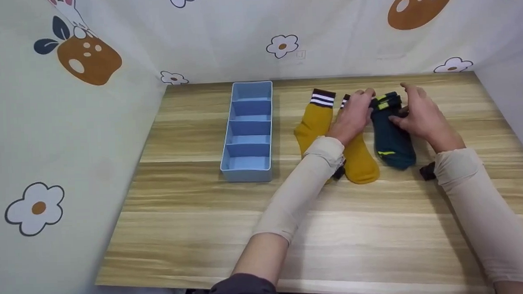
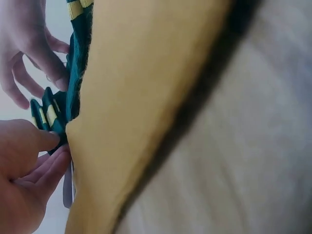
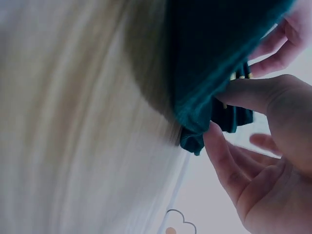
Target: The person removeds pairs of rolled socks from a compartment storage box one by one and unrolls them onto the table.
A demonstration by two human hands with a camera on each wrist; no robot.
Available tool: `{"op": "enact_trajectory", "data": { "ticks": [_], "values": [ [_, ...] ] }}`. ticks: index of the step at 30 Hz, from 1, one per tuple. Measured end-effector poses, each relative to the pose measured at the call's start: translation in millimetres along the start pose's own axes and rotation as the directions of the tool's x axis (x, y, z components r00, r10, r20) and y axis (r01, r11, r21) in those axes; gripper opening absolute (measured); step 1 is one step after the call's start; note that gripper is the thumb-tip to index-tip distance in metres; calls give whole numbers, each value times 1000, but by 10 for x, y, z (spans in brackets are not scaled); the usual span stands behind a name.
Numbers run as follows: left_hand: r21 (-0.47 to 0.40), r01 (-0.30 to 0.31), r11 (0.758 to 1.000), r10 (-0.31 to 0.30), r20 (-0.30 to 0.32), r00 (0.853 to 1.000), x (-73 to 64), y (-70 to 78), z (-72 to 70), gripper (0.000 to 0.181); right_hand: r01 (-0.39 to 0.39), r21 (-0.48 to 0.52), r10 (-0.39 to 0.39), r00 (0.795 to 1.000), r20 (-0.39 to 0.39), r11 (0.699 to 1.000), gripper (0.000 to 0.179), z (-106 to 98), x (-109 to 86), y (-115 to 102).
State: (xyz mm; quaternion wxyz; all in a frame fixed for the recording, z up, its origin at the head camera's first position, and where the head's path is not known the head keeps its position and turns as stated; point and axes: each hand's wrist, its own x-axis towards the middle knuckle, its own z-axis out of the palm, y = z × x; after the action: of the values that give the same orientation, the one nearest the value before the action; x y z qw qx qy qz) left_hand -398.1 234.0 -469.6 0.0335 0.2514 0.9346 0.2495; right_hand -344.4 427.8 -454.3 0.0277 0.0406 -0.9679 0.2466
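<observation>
A pair of dark green socks (image 1: 394, 136) with yellow-green marks lies on the table, its top end folded over in a bunched cuff (image 1: 388, 101). My left hand (image 1: 354, 113) pinches the left side of that cuff between thumb and fingers, as the left wrist view shows at the folded green fabric (image 2: 52, 109). On the other side, my right hand (image 1: 425, 115) has its fingers spread, with the thumb (image 3: 243, 92) at the edge of the green fabric (image 3: 214, 53). Beneath my left forearm, a mustard sock (image 1: 361, 163) is partly hidden.
Another mustard sock (image 1: 319, 116) with a dark, white-striped cuff lies left of the hands, partly covered by the left sleeve (image 1: 298, 193). Farther left stands a blue four-sided bin (image 1: 249, 175) with several compartments. A patterned wall covering (image 1: 327, 31) rises behind the wooden table (image 1: 195, 236).
</observation>
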Motion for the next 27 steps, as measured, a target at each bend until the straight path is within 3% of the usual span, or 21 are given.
{"op": "enact_trajectory", "data": {
  "ticks": [2, 5, 7, 10, 15, 20, 24, 27],
  "values": [
    [-14, -21, 1000, 21, -21, 1000, 1, -35, -2, 41, -11, -4, 11, 1000, -14, 1000, 93, 3, -17, -13],
    [-18, -45, 999, 44, -34, 998, 11, -62, -8, 46, -10, -24, 9, 1000, -30, 1000, 67, 5, -41, -31],
    [-16, -55, 998, 55, -42, 998, 10, -67, -7, 45, 4, -43, -4, 1000, -1, 999, 50, 6, -50, -38],
    [-20, -63, 998, 62, -51, 997, -8, -63, 0, 35, 48, -71, -42, 996, 81, 996, 40, 6, -42, -30],
    [-3, -42, 999, 41, -8, 999, -37, -36, 3, 17, 121, -71, -110, 983, 145, 990, 52, 9, -23, 8],
    [3, -27, 1000, 26, 87, 996, -41, 8, -21, 22, 162, -47, -152, 974, 166, 986, 63, 2, -22, 43],
    [-4, -48, 999, 48, 153, 987, -60, 22, -45, 25, 193, -60, -176, 962, 209, 979, 63, 12, -9, 58],
    [5, -103, 995, 100, 201, 974, -95, 8, -82, 26, 194, -68, -173, 955, 240, 979, 60, 23, -1, 76]
  ]
}}
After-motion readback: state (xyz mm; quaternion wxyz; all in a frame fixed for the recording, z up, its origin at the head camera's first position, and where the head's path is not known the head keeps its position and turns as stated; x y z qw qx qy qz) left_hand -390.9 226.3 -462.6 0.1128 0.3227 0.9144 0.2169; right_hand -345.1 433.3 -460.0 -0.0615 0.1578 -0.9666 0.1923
